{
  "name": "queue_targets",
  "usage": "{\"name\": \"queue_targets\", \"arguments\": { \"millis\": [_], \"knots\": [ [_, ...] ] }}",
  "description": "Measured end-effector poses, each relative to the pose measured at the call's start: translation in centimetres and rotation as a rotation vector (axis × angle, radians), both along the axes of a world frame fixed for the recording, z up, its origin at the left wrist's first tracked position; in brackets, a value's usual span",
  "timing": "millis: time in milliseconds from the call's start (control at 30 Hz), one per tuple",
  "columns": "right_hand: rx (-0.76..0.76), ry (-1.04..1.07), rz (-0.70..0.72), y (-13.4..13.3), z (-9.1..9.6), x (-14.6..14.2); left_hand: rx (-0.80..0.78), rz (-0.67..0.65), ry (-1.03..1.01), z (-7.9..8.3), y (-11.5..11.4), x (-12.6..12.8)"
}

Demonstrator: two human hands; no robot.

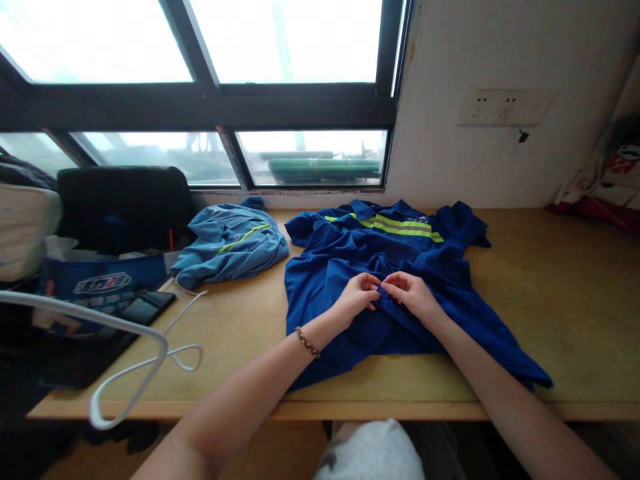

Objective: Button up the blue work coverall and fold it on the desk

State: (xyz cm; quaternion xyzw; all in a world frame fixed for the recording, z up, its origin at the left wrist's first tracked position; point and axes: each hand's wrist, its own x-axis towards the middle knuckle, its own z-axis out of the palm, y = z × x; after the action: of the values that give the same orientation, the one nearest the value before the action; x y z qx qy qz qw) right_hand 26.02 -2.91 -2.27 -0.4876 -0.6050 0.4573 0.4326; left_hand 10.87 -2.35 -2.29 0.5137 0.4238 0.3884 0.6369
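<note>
The left hand [361, 297] and right hand [413, 297], fingers nearly closed, pinch the blue work shirt [325, 293] mid-surface [550, 287], collar far; apparently handling its front fastening, the next move calls for steady fingertips.

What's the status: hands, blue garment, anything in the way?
Left hand and right hand pinching dark blue garment near its middle. Garment spread on table, rumpled. White cable off left, apart from it.
</note>
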Motion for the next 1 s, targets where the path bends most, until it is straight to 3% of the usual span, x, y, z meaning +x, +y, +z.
{"name": "queue_targets", "arguments": {
  "millis": [467, 700, 1000],
  "knots": [
    [-0.050, 0.031, -0.037, 0.2, -0.3, 0.4, 0.264, -0.083, 0.115, -0.5, 0.1, -0.2],
    [0.070, -0.124, 0.030, 0.3, -0.8, 0.3, 0.270, -0.062, 0.169, -0.2, 0.0, -0.1],
    [0.240, -0.378, 0.140, -0.7, 0.0, -0.1, 0.258, -0.015, 0.168, -0.1, 0.3, 0.0]
  ]
}}
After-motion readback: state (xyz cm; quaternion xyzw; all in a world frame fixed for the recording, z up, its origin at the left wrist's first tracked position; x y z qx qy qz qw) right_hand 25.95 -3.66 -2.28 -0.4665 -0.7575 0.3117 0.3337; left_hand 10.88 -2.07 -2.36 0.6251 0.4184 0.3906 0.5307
